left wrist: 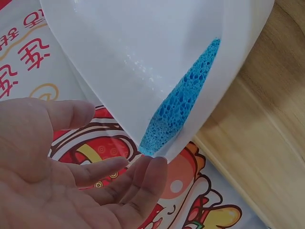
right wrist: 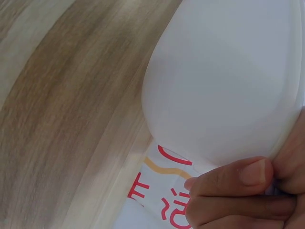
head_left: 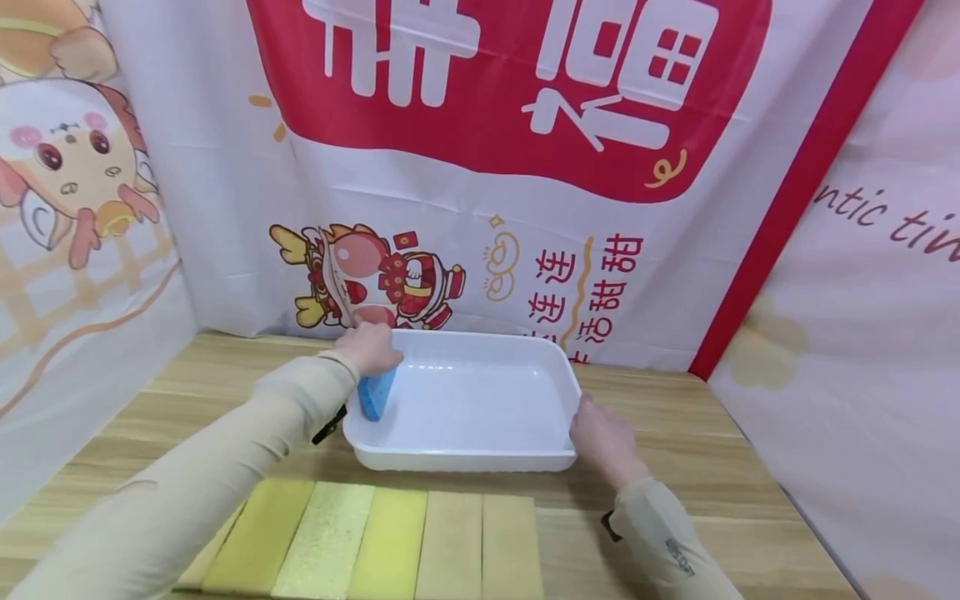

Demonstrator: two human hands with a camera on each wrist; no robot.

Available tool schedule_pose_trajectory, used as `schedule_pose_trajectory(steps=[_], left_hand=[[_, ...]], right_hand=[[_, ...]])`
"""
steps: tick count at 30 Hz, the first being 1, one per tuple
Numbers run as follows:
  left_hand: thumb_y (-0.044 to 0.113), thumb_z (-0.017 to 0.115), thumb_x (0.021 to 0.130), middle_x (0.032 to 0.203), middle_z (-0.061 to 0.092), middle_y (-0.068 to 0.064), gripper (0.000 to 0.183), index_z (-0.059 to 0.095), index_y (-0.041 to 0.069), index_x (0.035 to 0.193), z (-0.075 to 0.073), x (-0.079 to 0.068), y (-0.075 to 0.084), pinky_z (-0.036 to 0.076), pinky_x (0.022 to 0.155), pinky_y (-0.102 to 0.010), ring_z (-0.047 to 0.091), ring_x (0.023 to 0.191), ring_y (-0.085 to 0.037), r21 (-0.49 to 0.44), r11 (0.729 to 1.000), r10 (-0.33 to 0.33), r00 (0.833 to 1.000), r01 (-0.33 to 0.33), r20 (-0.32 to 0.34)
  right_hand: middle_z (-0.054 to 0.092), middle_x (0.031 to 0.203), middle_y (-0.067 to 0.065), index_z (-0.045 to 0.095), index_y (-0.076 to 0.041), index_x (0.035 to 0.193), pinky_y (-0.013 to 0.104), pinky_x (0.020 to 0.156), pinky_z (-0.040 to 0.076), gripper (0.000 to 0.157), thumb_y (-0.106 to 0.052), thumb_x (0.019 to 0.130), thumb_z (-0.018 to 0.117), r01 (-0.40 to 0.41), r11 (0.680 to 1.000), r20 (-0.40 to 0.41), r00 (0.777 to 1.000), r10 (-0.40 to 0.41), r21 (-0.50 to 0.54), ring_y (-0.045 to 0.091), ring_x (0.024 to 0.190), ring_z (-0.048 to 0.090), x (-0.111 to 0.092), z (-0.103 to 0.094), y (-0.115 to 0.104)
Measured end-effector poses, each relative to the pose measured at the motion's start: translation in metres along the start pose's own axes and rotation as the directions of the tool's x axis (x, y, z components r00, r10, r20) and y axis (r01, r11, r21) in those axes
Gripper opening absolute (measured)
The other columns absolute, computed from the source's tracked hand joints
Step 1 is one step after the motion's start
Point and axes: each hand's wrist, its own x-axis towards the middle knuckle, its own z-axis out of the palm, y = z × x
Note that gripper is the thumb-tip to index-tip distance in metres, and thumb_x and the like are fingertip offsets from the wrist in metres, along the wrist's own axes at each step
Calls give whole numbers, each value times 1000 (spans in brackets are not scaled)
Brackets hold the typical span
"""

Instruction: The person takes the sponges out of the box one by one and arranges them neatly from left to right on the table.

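A white rectangular tray (head_left: pixel 480 400) sits on the wooden table near the back cloth. Inside its left end a blue sponge (head_left: pixel 377 396) stands on edge along the wall, its pores plain in the left wrist view. My left hand (head_left: pixel 369 347) is over the tray's back left corner. In the left wrist view that hand (left wrist: pixel 90 167) has its fingers loosely bent and thumb apart, with fingertips close to the sponge's end; contact is unclear. At the tray's right side, my right hand (head_left: pixel 606 440) grips the rim, its fingers (right wrist: pixel 228 181) curled there.
Several flat sponge blocks (head_left: pixel 390 542), yellow and beige, lie side by side in front of the tray. A printed cloth (head_left: pixel 480 192) hangs behind the table (head_left: pixel 712 500). More cloth rises on the left and right.
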Motion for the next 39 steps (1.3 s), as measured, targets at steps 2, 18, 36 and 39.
schedule_pose_trajectory(steps=[2, 18, 36, 39], left_hand=[[26, 57, 96, 105, 59, -25, 42, 57, -9, 119, 2, 3, 1, 51, 73, -46, 57, 89, -37, -1, 1000, 2, 1000, -2, 5], [14, 65, 88, 118, 54, -30, 60, 40, -12, 137, 17, 5, 19, 48, 88, -56, 54, 105, -42, 49, 998, 48, 999, -47, -18], [33, 75, 85, 139, 37, -33, 81, 36, -2, 147, 22, 2, 35, 37, 100, -60, 38, 126, -48, -29, 997, 69, 989, -66, 129], [37, 76, 84, 138, 38, -32, 84, 36, -1, 147, 23, 5, 40, 37, 101, -59, 37, 126, -46, 4, 999, 47, 986, -48, 158]], right_hand=[[62, 82, 19, 51, 13, 128, 43, 49, 50, 39, -10, 97, 45, 0, 1000, -3, 1000, 0, 3, 25, 62, 55, 0, 0, 0], [64, 96, 22, 47, 13, 135, 39, 52, 51, 44, -12, 98, 46, -26, 1000, 26, 999, 26, 7, 24, 66, 55, 2, -3, -2], [63, 92, 23, 50, 12, 131, 43, 53, 52, 42, -11, 97, 45, -16, 1000, 10, 1000, 16, 13, 27, 68, 57, -1, -3, -4], [63, 93, 23, 48, 13, 133, 41, 51, 51, 43, -11, 98, 45, -23, 1000, 15, 1000, 23, 11, 26, 66, 56, -1, -4, -4]])
